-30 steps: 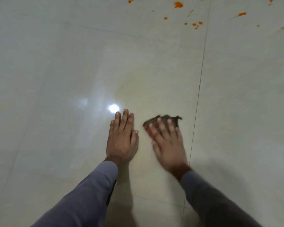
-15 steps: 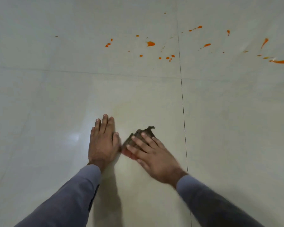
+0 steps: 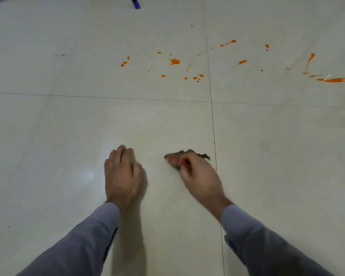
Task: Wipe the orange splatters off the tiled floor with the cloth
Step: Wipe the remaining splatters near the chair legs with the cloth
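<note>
A small dark cloth (image 3: pixel 189 153) lies on the pale tiled floor (image 3: pixel 68 126), mostly hidden under my right hand (image 3: pixel 197 174), whose fingers curl round it. My left hand (image 3: pixel 122 174) rests flat on the floor to the left of the cloth, a hand's width apart from it. Orange splatters (image 3: pixel 175 61) dot the tiles well beyond both hands, with a long orange streak (image 3: pixel 336 79) at the far right edge.
Dark grout lines (image 3: pixel 212 116) cross just ahead of my hands and run under my right wrist. Two blue objects (image 3: pixel 135 4) show at the top edge, one at the far left corner.
My right hand's fingers curled around the cloth and it slid right, away from my left hand. The view tilted up, showing more splatters and the blue objects.
</note>
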